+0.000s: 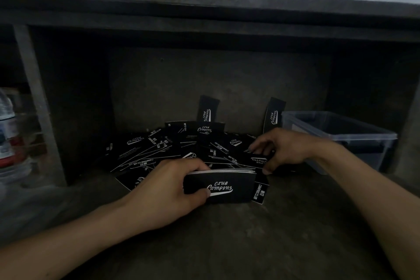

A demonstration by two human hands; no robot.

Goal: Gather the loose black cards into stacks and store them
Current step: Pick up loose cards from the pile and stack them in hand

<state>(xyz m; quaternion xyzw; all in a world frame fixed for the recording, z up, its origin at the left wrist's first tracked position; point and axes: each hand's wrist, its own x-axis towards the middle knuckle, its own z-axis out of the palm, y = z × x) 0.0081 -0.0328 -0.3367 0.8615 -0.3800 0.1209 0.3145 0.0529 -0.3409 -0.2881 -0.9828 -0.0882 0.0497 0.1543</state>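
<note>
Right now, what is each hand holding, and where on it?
Left hand grips the stack of cards by its left end. Right hand pinches one loose card by its right end.

Left hand (168, 191) gripping card stack (223, 186), right hand (281, 150) pinching loose card (258, 158)

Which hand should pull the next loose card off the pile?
Right. The left hand is occupied, gripping the card stack. The right hand is over the pile of loose cards, and its fingers and thumb appear to pinch a loose card right beside the stack.
</note>
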